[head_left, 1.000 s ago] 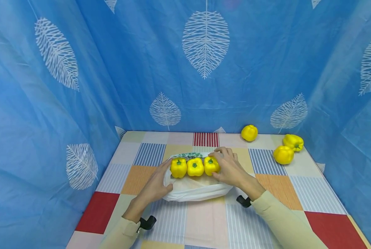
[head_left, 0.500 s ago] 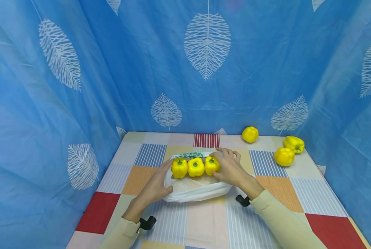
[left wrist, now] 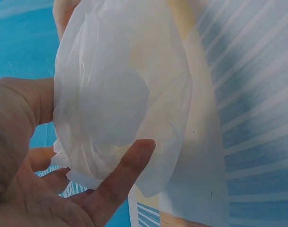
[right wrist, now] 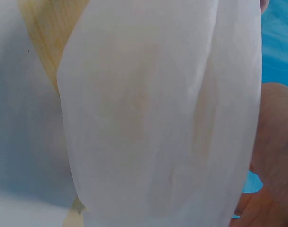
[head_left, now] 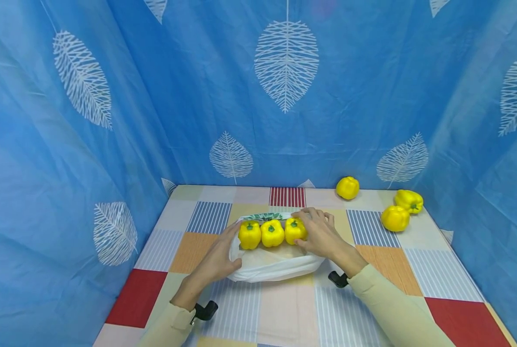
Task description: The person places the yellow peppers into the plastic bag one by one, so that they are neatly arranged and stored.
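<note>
A white plastic bag (head_left: 271,271) with green print lies open on the table. Three yellow bell peppers sit in a row inside it: a left one (head_left: 250,234), a middle one (head_left: 272,233) and a right one (head_left: 295,231). My right hand (head_left: 321,236) holds the right pepper, thumb on its near side and fingers over the far side by the bag's rim. Along the bag's left side rests my left hand (head_left: 215,255), fingers spread and thumb apart. In the left wrist view a finger of the left hand (left wrist: 49,179) lies straight against the bag (left wrist: 115,94). The right wrist view shows mostly bag (right wrist: 148,113).
Further yellow bell peppers lie at the back right: one near the curtain (head_left: 347,188), one on its side (head_left: 409,200) and another before it (head_left: 395,218). A patchwork cloth (head_left: 284,313) covers the table. Blue curtains with white leaves (head_left: 189,86) enclose three sides.
</note>
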The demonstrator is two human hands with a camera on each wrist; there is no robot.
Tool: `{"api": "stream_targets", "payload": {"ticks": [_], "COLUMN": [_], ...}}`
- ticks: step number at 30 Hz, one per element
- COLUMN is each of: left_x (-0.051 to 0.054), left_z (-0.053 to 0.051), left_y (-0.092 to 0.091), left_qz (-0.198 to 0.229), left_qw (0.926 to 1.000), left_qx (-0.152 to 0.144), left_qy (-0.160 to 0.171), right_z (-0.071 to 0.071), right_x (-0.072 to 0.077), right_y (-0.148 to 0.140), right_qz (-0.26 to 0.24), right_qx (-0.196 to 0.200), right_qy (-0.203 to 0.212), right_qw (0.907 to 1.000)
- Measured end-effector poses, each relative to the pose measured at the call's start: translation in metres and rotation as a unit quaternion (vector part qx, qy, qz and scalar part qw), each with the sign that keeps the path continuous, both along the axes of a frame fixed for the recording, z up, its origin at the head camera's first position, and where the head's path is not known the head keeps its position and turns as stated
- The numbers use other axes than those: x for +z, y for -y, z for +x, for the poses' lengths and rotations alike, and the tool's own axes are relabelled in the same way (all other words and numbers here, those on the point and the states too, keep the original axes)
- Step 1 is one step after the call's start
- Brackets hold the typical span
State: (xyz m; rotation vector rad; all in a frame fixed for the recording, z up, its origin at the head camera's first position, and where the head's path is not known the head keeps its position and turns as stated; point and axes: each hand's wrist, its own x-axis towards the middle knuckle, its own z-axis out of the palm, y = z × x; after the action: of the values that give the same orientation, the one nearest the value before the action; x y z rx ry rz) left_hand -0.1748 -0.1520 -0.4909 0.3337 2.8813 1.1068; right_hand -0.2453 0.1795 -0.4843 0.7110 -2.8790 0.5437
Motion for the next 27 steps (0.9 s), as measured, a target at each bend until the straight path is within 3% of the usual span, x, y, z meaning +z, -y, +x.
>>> {"api": "stream_targets", "payload": {"ticks": [15, 27], "left_x": [0.001, 0.003], "left_z": [-0.003, -0.003], "left_y": [-0.003, -0.003], "left_qz": [0.003, -0.004], "left_qw": [1.0, 1.0], "left_qx": [0.004, 0.007], "left_qy": [0.005, 0.006], "right_z": [0.0, -0.005], "right_x": [0.002, 0.014], "right_y": [-0.006, -0.02], "right_qz": [0.012, -0.028], "right_qx": [0.006, 0.006], "right_qy": [-0.007, 0.004], "right_qw": [0.9999, 0.9996]}}
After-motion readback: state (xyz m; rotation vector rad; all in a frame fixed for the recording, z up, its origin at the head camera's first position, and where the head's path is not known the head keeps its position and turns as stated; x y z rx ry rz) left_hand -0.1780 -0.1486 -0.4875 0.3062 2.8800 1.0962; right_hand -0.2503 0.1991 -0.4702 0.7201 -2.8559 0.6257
